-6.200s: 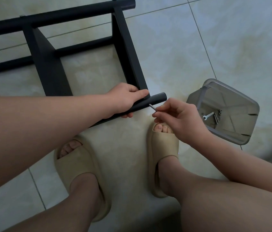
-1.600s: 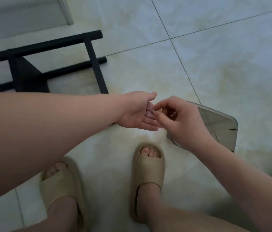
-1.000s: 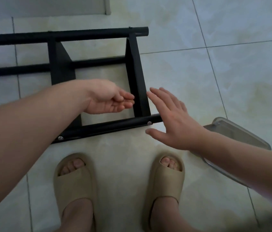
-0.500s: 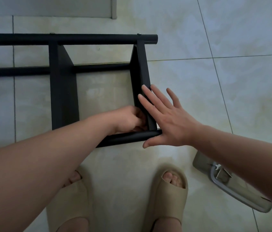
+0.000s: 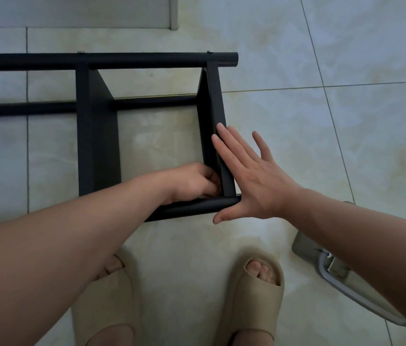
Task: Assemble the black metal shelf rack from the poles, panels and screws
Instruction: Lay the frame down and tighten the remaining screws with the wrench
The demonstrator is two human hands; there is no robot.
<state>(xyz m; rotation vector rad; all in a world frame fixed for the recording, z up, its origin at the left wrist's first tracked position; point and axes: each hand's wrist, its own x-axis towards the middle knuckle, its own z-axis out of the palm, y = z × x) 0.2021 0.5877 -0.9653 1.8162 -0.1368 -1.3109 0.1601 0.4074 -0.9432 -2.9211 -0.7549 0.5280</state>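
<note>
Partly hidden: curled fingers (image 5: 208, 183) of left hand (image 5: 189, 182) against end panel (image 5: 216, 103).

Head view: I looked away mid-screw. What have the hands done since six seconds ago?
The right hand no longer pinches the small metal piece at the end of the near pole; it now presses flat against the end panel from outside. The left hand released the near pole and moved inside the corner, fingers curled; what they hold is hidden. The rack still lies on the floor, tray beside it.
</note>
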